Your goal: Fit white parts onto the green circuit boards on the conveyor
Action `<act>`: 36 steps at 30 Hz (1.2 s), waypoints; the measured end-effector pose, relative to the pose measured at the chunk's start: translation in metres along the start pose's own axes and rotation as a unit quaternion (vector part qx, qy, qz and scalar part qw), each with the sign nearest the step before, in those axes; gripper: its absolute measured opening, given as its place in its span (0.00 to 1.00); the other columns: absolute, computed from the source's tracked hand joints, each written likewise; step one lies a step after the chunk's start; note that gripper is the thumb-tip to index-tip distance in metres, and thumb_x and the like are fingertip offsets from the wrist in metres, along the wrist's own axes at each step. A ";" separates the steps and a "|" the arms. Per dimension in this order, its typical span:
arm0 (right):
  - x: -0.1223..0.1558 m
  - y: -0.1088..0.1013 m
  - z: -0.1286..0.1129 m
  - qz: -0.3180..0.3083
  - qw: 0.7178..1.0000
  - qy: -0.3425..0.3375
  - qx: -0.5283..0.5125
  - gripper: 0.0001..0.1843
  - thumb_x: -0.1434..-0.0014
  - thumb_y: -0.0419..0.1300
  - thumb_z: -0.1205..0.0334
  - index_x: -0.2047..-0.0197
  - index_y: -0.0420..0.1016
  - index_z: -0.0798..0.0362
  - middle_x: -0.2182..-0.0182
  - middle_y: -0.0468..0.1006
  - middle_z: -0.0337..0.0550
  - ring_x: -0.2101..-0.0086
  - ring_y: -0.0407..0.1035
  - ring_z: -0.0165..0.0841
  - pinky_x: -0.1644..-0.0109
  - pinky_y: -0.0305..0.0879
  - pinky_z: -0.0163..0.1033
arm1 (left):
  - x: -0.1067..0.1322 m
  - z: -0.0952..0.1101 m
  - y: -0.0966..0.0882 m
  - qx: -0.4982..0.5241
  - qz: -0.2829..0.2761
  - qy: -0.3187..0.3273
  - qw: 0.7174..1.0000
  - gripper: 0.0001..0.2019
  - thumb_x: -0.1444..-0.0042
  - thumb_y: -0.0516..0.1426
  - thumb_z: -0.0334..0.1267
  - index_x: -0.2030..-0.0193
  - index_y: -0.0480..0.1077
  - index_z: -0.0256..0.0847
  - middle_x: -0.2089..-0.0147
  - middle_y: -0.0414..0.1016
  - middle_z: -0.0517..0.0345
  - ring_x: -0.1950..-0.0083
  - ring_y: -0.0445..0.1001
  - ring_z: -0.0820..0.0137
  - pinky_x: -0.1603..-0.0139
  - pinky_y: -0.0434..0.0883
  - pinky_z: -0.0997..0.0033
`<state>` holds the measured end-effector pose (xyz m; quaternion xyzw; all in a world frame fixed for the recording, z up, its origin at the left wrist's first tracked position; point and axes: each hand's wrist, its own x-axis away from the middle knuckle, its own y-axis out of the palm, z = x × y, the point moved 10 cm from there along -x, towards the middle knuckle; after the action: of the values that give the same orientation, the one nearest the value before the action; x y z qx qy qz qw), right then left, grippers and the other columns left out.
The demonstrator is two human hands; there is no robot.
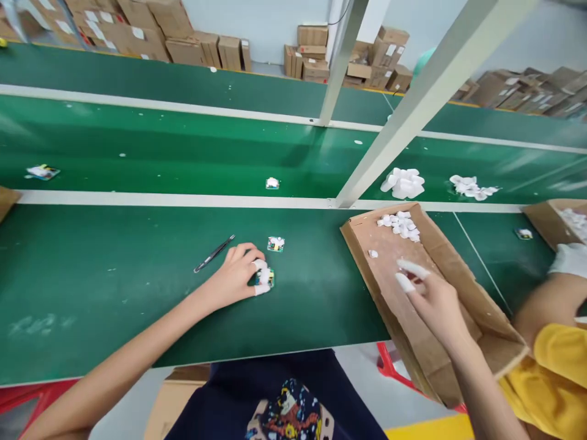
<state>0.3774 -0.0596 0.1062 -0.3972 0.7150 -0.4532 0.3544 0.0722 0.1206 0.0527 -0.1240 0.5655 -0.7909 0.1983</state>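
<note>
My left hand rests on the green belt, its white-capped fingertips closed around a small circuit board that they mostly cover. A second small board with a white part lies just beyond those fingers. Metal tweezers lie to the left of them, untouched. My right hand hangs over a shallow cardboard tray, its white-capped fingertips apart and nothing clearly held. A heap of small white pieces lies in the tray's far end.
A co-worker's yellow sleeve and white-gloved hand are at the right, by a cardboard box. White foam heaps and several small boards lie on the farther belt. Upright metal posts rise beyond the tray.
</note>
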 end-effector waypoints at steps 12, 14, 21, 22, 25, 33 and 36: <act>-0.054 0.060 0.008 -0.105 0.982 -0.057 0.149 0.16 0.40 0.50 0.55 0.63 0.73 0.57 0.67 0.77 0.55 0.70 0.71 0.42 0.67 0.62 0.42 | 0.018 0.037 0.035 -0.080 -0.036 -0.044 0.995 0.30 0.53 0.65 0.55 0.53 0.70 0.30 0.47 0.66 0.38 0.41 0.57 0.47 0.45 0.56 0.52; -0.037 0.034 -0.028 -0.078 0.993 -0.076 0.054 0.17 0.39 0.51 0.51 0.58 0.73 0.53 0.65 0.78 0.50 0.70 0.71 0.39 0.65 0.65 0.42 | 0.017 0.034 0.030 -0.011 -0.040 -0.011 0.999 0.29 0.51 0.66 0.46 0.45 0.66 0.34 0.43 0.63 0.41 0.39 0.55 0.49 0.43 0.56 0.52; 0.033 0.080 -0.164 -0.115 0.961 -0.198 -0.157 0.08 0.36 0.55 0.59 0.55 0.72 0.49 0.61 0.75 0.45 0.61 0.71 0.36 0.57 0.69 0.41 | -0.001 0.041 0.044 0.080 -0.040 0.044 0.995 0.10 0.49 0.62 0.32 0.59 0.70 0.38 0.48 0.64 0.49 0.41 0.56 0.54 0.45 0.57 0.56; 0.037 0.097 -0.172 -0.115 0.958 -0.209 -0.161 0.09 0.35 0.55 0.60 0.54 0.72 0.49 0.61 0.75 0.46 0.60 0.71 0.36 0.57 0.70 0.41 | -0.001 0.041 0.047 0.078 -0.026 0.038 0.996 0.10 0.49 0.62 0.34 0.59 0.70 0.37 0.48 0.64 0.48 0.42 0.55 0.54 0.45 0.58 0.56; 0.043 0.130 -0.183 -0.090 0.956 -0.254 -0.112 0.10 0.36 0.55 0.61 0.53 0.74 0.52 0.61 0.74 0.50 0.57 0.68 0.41 0.55 0.69 0.46 | 0.003 0.042 0.054 0.080 0.008 0.031 0.996 0.14 0.48 0.62 0.39 0.56 0.68 0.36 0.48 0.64 0.46 0.42 0.55 0.54 0.46 0.58 0.56; 0.034 0.149 -0.165 -0.175 0.959 -0.153 -0.165 0.15 0.35 0.53 0.56 0.49 0.73 0.53 0.66 0.74 0.45 0.69 0.69 0.35 0.65 0.67 0.40 | 0.006 0.041 0.053 0.094 0.027 0.037 0.994 0.12 0.47 0.62 0.38 0.59 0.68 0.35 0.49 0.66 0.46 0.44 0.56 0.54 0.48 0.60 0.56; 0.028 0.174 -0.151 -0.309 0.928 -0.047 -0.202 0.18 0.39 0.57 0.53 0.49 0.68 0.53 0.78 0.70 0.34 0.80 0.65 0.29 0.73 0.63 0.35 | 0.006 0.042 0.053 0.091 0.027 0.048 0.994 0.09 0.48 0.61 0.35 0.61 0.69 0.34 0.49 0.66 0.46 0.43 0.56 0.54 0.49 0.60 0.56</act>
<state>0.1917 0.0187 -0.0084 -0.6828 0.6156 -0.3668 0.1425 0.0935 0.0668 0.0162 -0.0526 0.5032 -0.8385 0.2025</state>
